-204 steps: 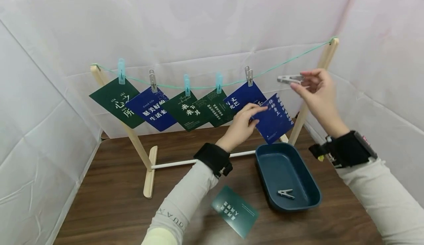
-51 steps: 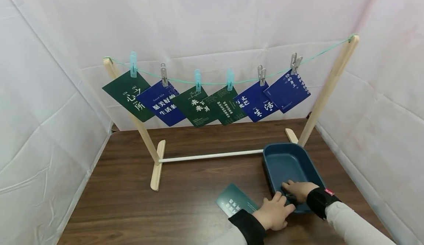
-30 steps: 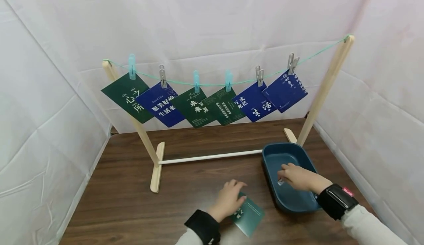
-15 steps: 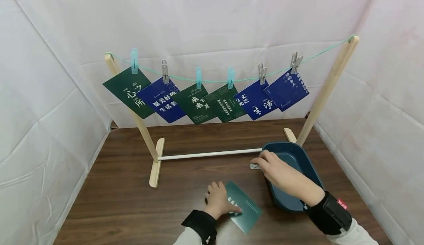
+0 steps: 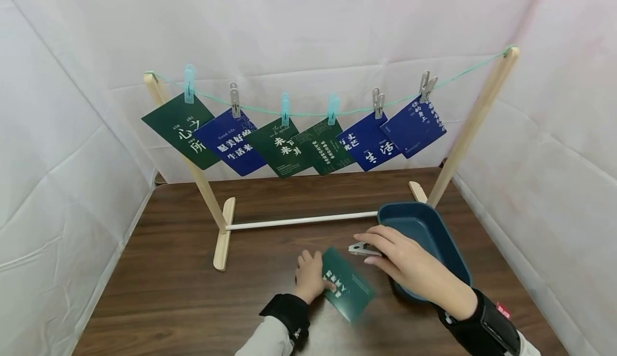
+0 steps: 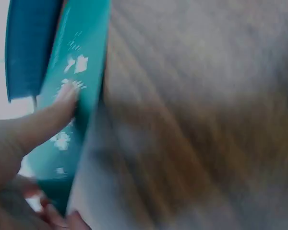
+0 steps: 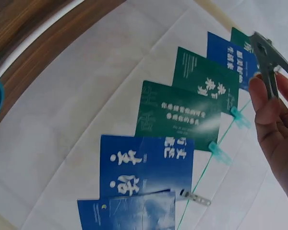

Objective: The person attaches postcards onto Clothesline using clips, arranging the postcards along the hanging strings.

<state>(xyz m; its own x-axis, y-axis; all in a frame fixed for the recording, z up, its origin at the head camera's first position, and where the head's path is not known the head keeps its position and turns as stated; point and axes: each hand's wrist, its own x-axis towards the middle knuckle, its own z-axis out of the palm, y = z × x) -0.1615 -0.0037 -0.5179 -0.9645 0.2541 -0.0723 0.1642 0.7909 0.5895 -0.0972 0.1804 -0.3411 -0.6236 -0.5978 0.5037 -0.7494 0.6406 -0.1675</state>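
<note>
My left hand (image 5: 309,277) pinches the left edge of a green card (image 5: 349,290) with white lettering; the card looks tilted just above the table. In the left wrist view the thumb lies on the printed face of the green card (image 6: 72,129), with fingertips at its lower edge. My right hand (image 5: 409,265) holds a grey clothespin (image 5: 360,249) by its handles, above the left rim of the blue tray. The right wrist view shows the clothespin (image 7: 265,57) between thumb and fingers, its nose pointing away from the hand.
A green string (image 5: 303,114) runs between two wooden posts (image 5: 474,128). Green and blue cards (image 5: 278,148) hang from it by light-blue and grey clothespins (image 5: 378,103). The blue tray (image 5: 453,243) stands at right. A white rod (image 5: 301,220) joins the posts low down.
A blue card formerly in my left hand now hangs clipped at the string's right. My right hand has taken a clothespin out of the tray leftward; my left has picked up the green card.
</note>
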